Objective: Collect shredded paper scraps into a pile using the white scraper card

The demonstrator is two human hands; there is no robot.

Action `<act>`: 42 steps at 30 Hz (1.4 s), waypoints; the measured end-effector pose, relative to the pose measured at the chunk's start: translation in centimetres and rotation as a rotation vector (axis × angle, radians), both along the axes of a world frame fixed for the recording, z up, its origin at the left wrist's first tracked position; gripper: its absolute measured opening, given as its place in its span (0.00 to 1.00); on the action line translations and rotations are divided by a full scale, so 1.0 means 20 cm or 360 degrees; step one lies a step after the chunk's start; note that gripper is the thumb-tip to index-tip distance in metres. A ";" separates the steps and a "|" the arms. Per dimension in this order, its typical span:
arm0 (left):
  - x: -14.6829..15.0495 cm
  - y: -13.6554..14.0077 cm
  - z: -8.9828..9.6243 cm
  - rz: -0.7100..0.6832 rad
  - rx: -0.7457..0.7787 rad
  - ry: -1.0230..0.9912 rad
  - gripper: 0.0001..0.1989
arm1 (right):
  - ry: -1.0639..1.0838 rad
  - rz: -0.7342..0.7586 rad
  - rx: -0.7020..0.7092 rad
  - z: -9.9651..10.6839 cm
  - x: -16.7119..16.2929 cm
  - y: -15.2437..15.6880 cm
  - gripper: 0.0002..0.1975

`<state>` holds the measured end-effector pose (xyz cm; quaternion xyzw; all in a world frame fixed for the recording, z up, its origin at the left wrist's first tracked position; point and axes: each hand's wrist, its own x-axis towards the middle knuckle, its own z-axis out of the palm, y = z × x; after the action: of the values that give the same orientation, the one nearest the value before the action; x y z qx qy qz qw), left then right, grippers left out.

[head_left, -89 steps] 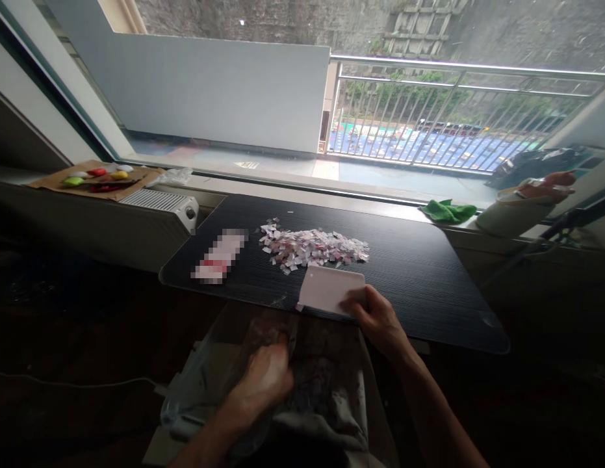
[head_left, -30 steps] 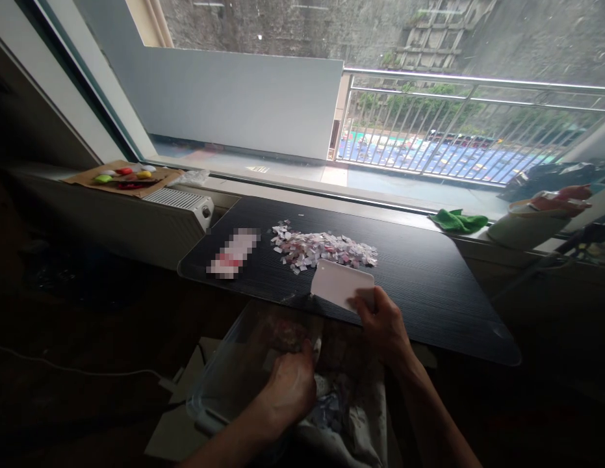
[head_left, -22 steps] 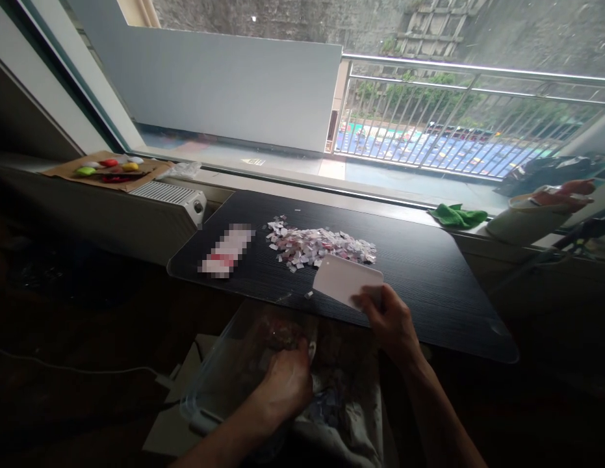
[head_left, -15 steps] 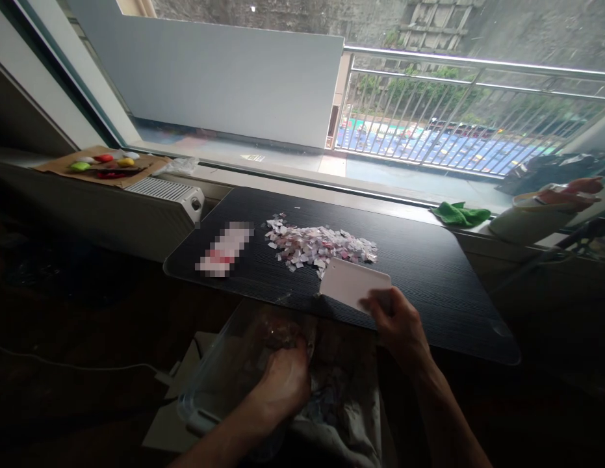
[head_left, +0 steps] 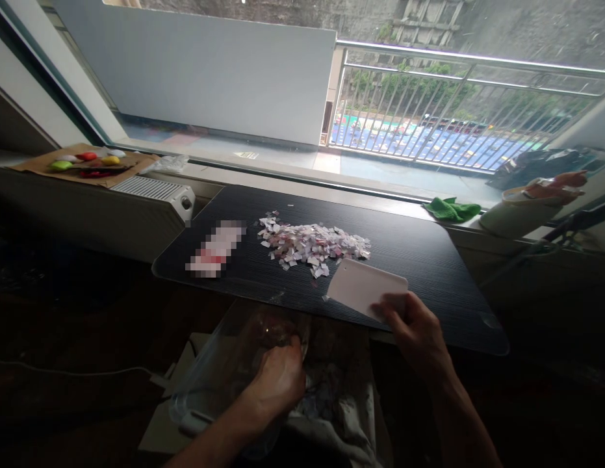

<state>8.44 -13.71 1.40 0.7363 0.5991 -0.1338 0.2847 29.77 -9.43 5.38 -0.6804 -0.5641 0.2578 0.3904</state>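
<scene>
My right hand (head_left: 422, 331) is closed on one end of a flat white plastic scraper (head_left: 365, 286), which has rounded corners and a small hole. The scraper slants over the dark tabletop (head_left: 414, 253), just right of a pile of small cut paper pieces (head_left: 316, 244). A few pieces lie loose near its left edge. Below the table's front edge, my left hand (head_left: 277, 377) is closed at the near right side of a clear plastic bin (head_left: 209, 370). Shadow hides its fingertips. More pale scraps (head_left: 326, 390) lie on the cloth beside that hand.
A blurred-out pinkish-white item (head_left: 217, 250) lies on the table's left. On the sill are a green cloth (head_left: 451, 209) and a whitish container (head_left: 519, 211). A radiator (head_left: 158, 195) and cardboard with colourful items (head_left: 39, 168) stand left. A white cable (head_left: 88, 372) runs low.
The scraper and my right hand have shifted right, away from the paper pile, leaving a gap. My left hand stays at the bin. The whole view has shifted slightly.
</scene>
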 end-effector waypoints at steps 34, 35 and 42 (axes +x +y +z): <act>0.00 0.01 0.02 -0.0016 0.0005 0.0045 0.20 | 0.0059 -0.0090 -0.0066 -0.05 0.05 0.05 0.11; 0.00 0.01 0.02 -0.0021 0.0018 0.0041 0.20 | 0.0041 -0.0111 -0.0073 -0.05 0.05 0.05 0.11; 0.01 0.02 0.01 -0.0040 0.0060 0.0041 0.18 | 0.0195 -0.0173 -0.0003 -0.07 0.05 0.07 0.13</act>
<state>8.55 -13.40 1.68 0.7472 0.5957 -0.1356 0.2614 30.85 -8.00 3.99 -0.6933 -0.5010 0.2781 0.4370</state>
